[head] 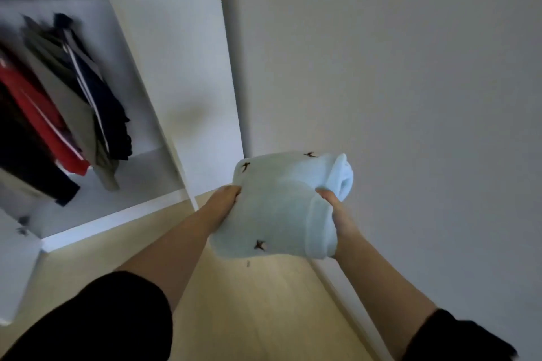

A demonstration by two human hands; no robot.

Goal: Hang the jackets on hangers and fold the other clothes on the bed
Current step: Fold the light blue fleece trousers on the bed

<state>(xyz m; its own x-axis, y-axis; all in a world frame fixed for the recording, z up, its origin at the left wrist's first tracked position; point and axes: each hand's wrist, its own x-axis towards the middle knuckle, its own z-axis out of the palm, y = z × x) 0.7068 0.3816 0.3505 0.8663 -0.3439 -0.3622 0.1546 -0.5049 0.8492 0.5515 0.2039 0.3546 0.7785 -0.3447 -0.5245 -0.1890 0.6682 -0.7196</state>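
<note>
A folded light-blue garment (278, 205) with small dark bird prints is held in the air in front of me. My left hand (225, 199) grips its left edge and my right hand (337, 211) grips its right side, fingers tucked under the cloth. Several jackets (67, 102) in red, black, beige and navy hang inside the open wardrobe at the left. The bed is out of view.
The white wardrobe's open door (164, 67) stands between the hanging clothes and a plain white wall (410, 97). Light wooden floor (249, 302) lies below my arms. A white skirting board runs along the wall at the right.
</note>
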